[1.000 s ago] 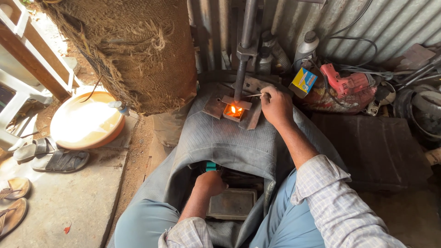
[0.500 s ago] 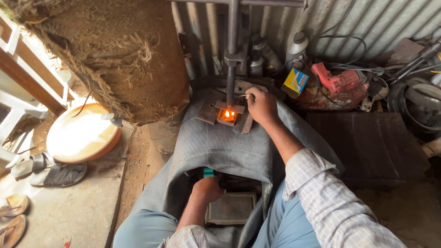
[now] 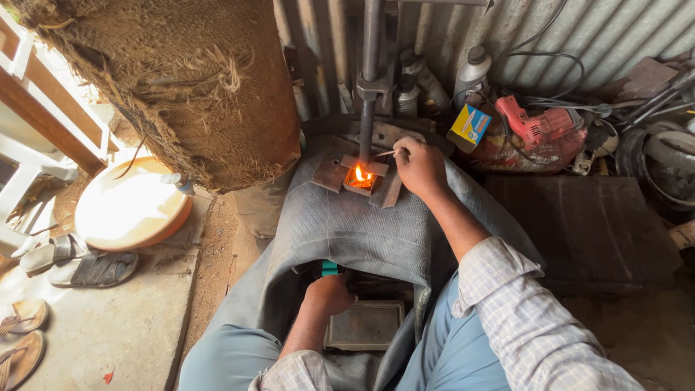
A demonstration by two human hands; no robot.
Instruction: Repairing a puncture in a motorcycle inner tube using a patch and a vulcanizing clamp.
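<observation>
My right hand (image 3: 420, 168) reaches forward and pinches a thin stick (image 3: 385, 153) just right of a small flame (image 3: 361, 176). The flame burns in a little metal block lying on a grey rubber sheet (image 3: 362, 232) draped over my lap. A vertical metal press rod (image 3: 369, 80) stands right above the flame. My left hand (image 3: 329, 295) is down between my knees, closed around a small teal-handled object (image 3: 329, 268) next to a flat dark metal tray (image 3: 364, 326).
A burlap-wrapped post (image 3: 195, 80) stands at the left front. A round pale basin (image 3: 130, 206) and sandals (image 3: 79, 264) lie on the floor at left. A red power drill (image 3: 539, 127), bottles, cables and a dark slab (image 3: 579, 224) crowd the right, against a corrugated metal wall.
The view has shifted slightly. My right hand has stayed by the flame with the stick; the flame burns a little taller. The left hand has barely moved.
</observation>
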